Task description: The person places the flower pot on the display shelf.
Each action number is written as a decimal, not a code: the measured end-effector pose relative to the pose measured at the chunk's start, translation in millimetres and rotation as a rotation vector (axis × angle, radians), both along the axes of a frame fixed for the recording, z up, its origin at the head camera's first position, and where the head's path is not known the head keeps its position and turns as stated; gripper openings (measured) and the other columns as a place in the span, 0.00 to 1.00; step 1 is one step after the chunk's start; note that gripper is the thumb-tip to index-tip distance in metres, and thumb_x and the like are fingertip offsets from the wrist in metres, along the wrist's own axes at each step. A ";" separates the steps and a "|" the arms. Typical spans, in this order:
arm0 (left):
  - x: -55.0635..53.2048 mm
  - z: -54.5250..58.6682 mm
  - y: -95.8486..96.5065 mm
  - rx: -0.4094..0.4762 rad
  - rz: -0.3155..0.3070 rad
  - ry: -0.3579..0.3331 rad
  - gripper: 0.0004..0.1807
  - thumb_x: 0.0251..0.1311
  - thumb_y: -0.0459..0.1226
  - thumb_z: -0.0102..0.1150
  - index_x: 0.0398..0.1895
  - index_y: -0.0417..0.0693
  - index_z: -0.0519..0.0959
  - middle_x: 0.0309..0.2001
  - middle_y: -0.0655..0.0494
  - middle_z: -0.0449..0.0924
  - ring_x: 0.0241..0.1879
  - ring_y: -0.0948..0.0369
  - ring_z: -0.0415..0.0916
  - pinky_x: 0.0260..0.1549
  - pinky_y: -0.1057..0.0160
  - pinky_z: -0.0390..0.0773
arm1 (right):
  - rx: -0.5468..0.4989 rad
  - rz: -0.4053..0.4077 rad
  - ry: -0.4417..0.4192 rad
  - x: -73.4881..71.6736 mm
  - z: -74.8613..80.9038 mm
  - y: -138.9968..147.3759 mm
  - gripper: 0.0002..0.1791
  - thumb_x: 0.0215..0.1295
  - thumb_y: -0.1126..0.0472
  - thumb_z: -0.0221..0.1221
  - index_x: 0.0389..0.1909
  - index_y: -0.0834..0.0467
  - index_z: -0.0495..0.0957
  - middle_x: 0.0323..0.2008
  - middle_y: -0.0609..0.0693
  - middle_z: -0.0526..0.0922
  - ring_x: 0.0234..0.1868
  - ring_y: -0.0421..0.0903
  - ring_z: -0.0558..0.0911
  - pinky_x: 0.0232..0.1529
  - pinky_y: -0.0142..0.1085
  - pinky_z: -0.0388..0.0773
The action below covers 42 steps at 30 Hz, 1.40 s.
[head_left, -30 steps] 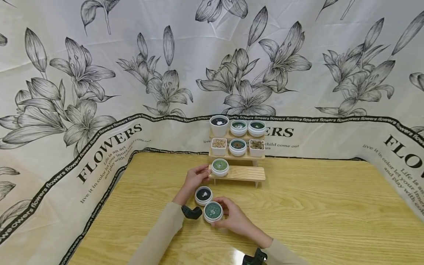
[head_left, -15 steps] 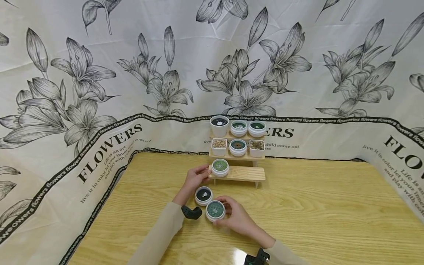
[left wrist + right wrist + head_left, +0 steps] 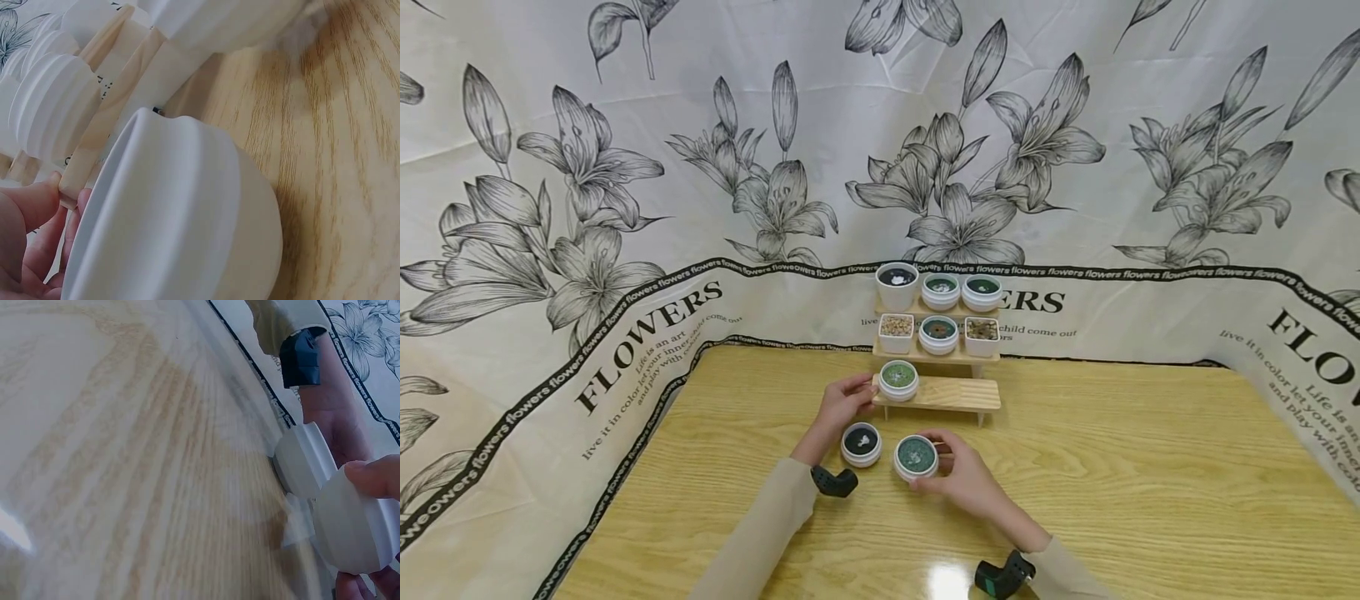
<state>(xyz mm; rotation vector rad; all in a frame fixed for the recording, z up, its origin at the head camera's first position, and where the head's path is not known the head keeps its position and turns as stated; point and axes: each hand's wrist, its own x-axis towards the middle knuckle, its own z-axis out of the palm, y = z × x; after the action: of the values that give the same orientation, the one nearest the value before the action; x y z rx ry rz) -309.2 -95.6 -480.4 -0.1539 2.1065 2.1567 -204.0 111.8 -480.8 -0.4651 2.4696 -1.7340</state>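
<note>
My left hand [image 3: 842, 403] pinches the left end of the lowest plank of a three-tier wooden stand [image 3: 958, 392]; in the left wrist view its thumb [image 3: 37, 201] lies on the plank's end. On that plank, close to those fingers, sits a white round pot with light green filling [image 3: 898, 377]. My right hand [image 3: 966, 479] grips a white ridged pot with teal filling [image 3: 916, 456] by its side, in front of the stand. A white pot with dark filling and a pale figure [image 3: 861, 443] stands on the table between the hands; it looms large in the left wrist view.
Round and square white pots fill the stand's upper tiers, among them a square pot of pebbles [image 3: 896, 332] and a tall dark-filled pot [image 3: 897, 285]. A flower-printed cloth [image 3: 775, 192] rises behind and beside the wood-grain table [image 3: 1150, 467].
My right hand has moved the teal pot rightward and slightly toward the stand, away from the dark-filled pot. My left hand has stayed at the plank's end.
</note>
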 end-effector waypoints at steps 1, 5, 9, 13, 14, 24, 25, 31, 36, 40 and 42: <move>0.1 -0.1 0.0 0.000 0.000 0.001 0.21 0.62 0.29 0.58 0.59 0.34 0.74 0.39 0.51 0.78 0.26 0.68 0.75 0.29 0.74 0.82 | 0.006 -0.015 0.001 -1.1 1.2 2.1 0.37 0.42 0.67 0.75 0.57 0.65 0.71 0.53 0.62 0.76 0.50 0.54 0.80 0.50 0.30 0.80; 0.8 0.0 -0.5 -0.001 0.000 0.004 0.21 0.63 0.29 0.58 0.59 0.34 0.74 0.39 0.50 0.79 0.26 0.68 0.75 0.29 0.74 0.82 | 0.033 -0.070 0.000 -5.5 7.9 10.3 0.37 0.42 0.66 0.75 0.56 0.62 0.72 0.53 0.60 0.76 0.51 0.52 0.78 0.51 0.31 0.80; 3.4 3.2 -1.4 -0.002 -0.014 0.008 0.21 0.63 0.29 0.58 0.60 0.33 0.73 0.41 0.49 0.79 0.27 0.68 0.76 0.31 0.72 0.83 | 0.044 -0.101 0.016 -9.4 17.6 17.5 0.37 0.43 0.66 0.75 0.57 0.63 0.72 0.53 0.60 0.76 0.52 0.54 0.77 0.53 0.36 0.80; 2.2 2.6 -1.0 0.002 -0.010 0.000 0.21 0.63 0.29 0.58 0.59 0.34 0.74 0.40 0.50 0.78 0.27 0.68 0.76 0.31 0.72 0.83 | 0.059 -0.112 0.044 -14.6 26.6 23.1 0.37 0.44 0.66 0.74 0.58 0.65 0.71 0.54 0.61 0.76 0.53 0.55 0.77 0.53 0.40 0.80; 2.1 2.3 -0.6 0.002 -0.007 0.002 0.21 0.63 0.29 0.58 0.59 0.34 0.74 0.40 0.50 0.78 0.27 0.68 0.75 0.31 0.72 0.83 | 0.062 -0.116 0.044 -16.2 28.0 24.1 0.37 0.44 0.66 0.74 0.58 0.65 0.71 0.54 0.61 0.76 0.53 0.55 0.77 0.53 0.39 0.80; 0.3 0.0 0.3 -0.007 -0.001 -0.013 0.21 0.63 0.30 0.58 0.60 0.35 0.74 0.39 0.52 0.77 0.27 0.68 0.75 0.29 0.74 0.81 | 0.059 -0.154 0.109 -34.5 38.7 32.5 0.37 0.45 0.68 0.73 0.59 0.67 0.70 0.54 0.64 0.75 0.50 0.56 0.79 0.46 0.27 0.80; 0.2 -0.1 0.2 -0.005 0.000 -0.013 0.21 0.63 0.30 0.58 0.60 0.35 0.74 0.38 0.53 0.77 0.27 0.68 0.75 0.28 0.74 0.81 | 0.061 -0.156 0.110 -36.5 39.4 33.0 0.37 0.45 0.68 0.73 0.59 0.67 0.70 0.54 0.64 0.74 0.50 0.56 0.79 0.46 0.27 0.79; -0.2 0.3 0.1 0.000 -0.001 -0.005 0.21 0.62 0.29 0.59 0.59 0.35 0.75 0.38 0.52 0.79 0.26 0.69 0.75 0.30 0.73 0.82 | 0.065 -0.178 0.117 -48.5 41.2 33.8 0.36 0.47 0.67 0.72 0.60 0.65 0.70 0.54 0.63 0.73 0.51 0.56 0.78 0.49 0.32 0.80; 0.7 1.6 0.2 -0.013 -0.001 -0.006 0.20 0.63 0.30 0.58 0.59 0.36 0.75 0.39 0.51 0.79 0.26 0.69 0.75 0.31 0.71 0.83 | 0.057 -0.182 0.134 -57.0 40.3 32.0 0.36 0.47 0.67 0.72 0.59 0.66 0.70 0.54 0.63 0.75 0.53 0.57 0.77 0.50 0.33 0.81; 2.2 2.8 0.2 -0.019 -0.001 -0.007 0.20 0.63 0.30 0.58 0.59 0.36 0.75 0.40 0.51 0.79 0.27 0.69 0.75 0.32 0.71 0.83 | 0.046 -0.185 0.126 -61.5 39.7 30.1 0.37 0.47 0.68 0.72 0.60 0.67 0.69 0.54 0.64 0.75 0.51 0.56 0.78 0.47 0.28 0.79; 2.5 3.3 0.2 -0.014 -0.002 -0.011 0.20 0.63 0.30 0.58 0.59 0.36 0.75 0.39 0.52 0.78 0.27 0.69 0.75 0.32 0.71 0.83 | 0.029 -0.188 0.116 -63.2 39.5 29.2 0.37 0.47 0.69 0.71 0.60 0.68 0.68 0.54 0.64 0.74 0.51 0.57 0.78 0.46 0.27 0.79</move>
<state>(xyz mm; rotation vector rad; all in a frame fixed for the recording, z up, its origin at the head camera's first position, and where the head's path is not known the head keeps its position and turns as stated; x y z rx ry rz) -306.7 -95.4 -477.1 -0.1645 2.1154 2.1361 -267.2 140.9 -441.3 -0.3507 2.6945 -1.7811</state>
